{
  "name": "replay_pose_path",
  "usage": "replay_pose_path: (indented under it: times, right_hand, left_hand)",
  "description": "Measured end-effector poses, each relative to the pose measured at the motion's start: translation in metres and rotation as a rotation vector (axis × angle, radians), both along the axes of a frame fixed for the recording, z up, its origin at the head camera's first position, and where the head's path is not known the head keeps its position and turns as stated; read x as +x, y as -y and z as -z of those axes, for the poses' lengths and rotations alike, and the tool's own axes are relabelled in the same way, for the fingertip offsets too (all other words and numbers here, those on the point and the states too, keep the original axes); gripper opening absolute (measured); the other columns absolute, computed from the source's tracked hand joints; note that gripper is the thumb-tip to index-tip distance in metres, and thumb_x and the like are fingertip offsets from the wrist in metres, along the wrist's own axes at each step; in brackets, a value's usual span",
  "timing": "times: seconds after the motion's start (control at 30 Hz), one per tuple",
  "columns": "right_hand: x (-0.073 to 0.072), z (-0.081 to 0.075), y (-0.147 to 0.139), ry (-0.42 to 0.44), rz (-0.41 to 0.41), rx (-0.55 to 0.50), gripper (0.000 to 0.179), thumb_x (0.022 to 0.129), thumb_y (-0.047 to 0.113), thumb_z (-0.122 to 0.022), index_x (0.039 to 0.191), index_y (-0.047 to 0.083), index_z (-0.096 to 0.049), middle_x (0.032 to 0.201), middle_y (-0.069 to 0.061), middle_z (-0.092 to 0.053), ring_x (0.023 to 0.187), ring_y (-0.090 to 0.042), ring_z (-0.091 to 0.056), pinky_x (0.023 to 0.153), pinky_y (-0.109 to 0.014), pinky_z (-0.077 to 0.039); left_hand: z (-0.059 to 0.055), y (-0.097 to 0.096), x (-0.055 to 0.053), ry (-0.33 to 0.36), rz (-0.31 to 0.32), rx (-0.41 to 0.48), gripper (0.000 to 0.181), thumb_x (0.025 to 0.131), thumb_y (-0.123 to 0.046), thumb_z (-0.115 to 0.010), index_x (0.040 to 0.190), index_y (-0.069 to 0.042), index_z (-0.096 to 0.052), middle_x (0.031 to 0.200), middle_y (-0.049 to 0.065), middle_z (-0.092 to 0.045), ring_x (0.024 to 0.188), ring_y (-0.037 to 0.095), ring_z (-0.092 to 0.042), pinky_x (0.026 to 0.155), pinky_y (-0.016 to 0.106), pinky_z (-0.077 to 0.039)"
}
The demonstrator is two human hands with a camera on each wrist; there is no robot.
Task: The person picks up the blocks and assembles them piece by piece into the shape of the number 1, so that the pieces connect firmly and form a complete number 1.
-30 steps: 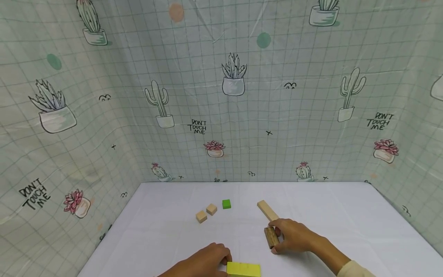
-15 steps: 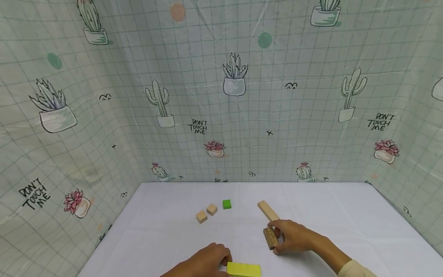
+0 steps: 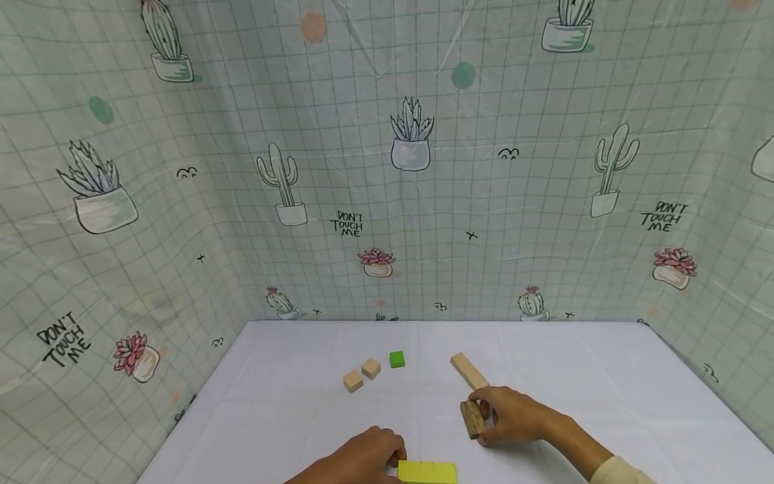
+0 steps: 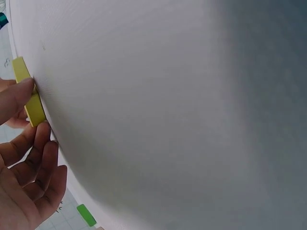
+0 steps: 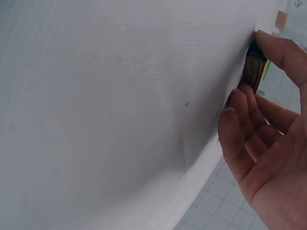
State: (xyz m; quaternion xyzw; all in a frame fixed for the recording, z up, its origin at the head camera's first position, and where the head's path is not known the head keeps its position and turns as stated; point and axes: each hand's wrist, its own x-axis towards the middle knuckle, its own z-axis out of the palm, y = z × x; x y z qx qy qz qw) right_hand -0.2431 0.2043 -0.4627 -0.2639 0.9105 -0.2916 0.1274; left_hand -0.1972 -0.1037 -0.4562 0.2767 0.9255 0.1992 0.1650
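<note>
At the near edge of the head view, my left hand pinches a yellow block by its end. The left wrist view shows the thumb on one side of the yellow block and fingertips at its end, down by the white surface. To the right, my right hand grips a short dark brown wooden block between thumb and fingers. Seen from the right wrist, the brown block lies between thumb and fingertips, close to the cloth. Just behind that hand is a long pale wooden block.
Farther back on the white table lie a green block and two pale wooden cubes, one nearer and one beside the green. A cactus-print curtain stands behind the table and along both sides.
The head view has tipped very slightly. Both hands keep their grips, and the brown block has shifted only a little toward the near left.
</note>
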Motion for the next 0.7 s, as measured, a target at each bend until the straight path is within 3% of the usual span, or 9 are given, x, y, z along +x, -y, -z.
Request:
replay_pose_path:
  times: [0.7]
  right_hand:
    - [0.0003, 0.0001, 0.0009, 0.03, -0.011, -0.041, 0.066, 0.076, 0.02, -0.084, 0.13, -0.007, -0.055, 0.094, 0.002, -0.058, 0.074, -0.004, -0.05, 0.062, -0.021, -0.043]
  left_hand:
    - [-0.0004, -0.0026, 0.0018, -0.055, 0.013, -0.035, 0.022, 0.08, -0.023, -0.085, 0.096, -0.014, -0.073, 0.077, -0.013, -0.054, 0.074, -0.003, -0.044, 0.068, 0.017, -0.044]
